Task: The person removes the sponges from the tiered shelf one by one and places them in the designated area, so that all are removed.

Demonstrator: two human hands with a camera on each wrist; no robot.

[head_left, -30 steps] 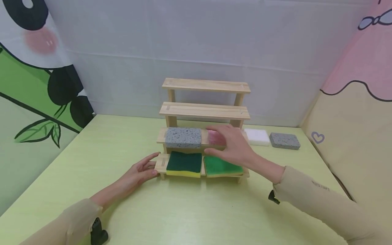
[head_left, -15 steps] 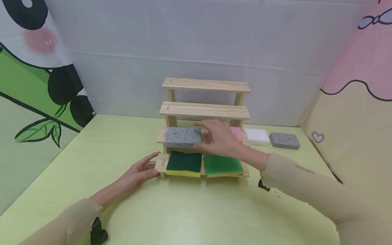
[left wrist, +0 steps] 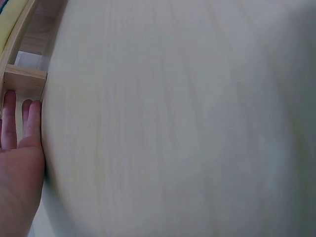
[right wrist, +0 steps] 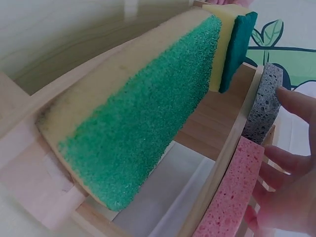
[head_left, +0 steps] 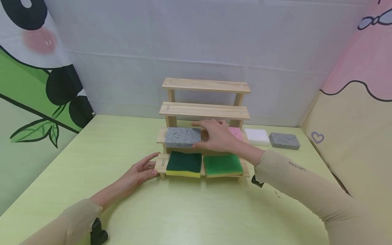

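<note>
The fingers of the right hand (head_left: pixel 215 136) bracket the right end of the speckled sponge (head_left: pixel 183 137) on the rack's (head_left: pixel 204 109) second step; whether they pinch it, I cannot tell. The left hand's (head_left: pixel 137 173) fingers lie loosely extended at the rack's left end. A pink sponge (head_left: pixel 235 132) shares that step, two green sponges (head_left: pixel 223 165) the lowest. Right of the rack, a white block (head_left: pixel 257 136) and a gray block (head_left: pixel 284 141) lie on the surface (head_left: pixel 183 214).

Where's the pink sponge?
In the head view, the pink sponge sits on the second-lowest shelf, partly hidden by the right hand, with the speckled grey sponge to its left.
</note>
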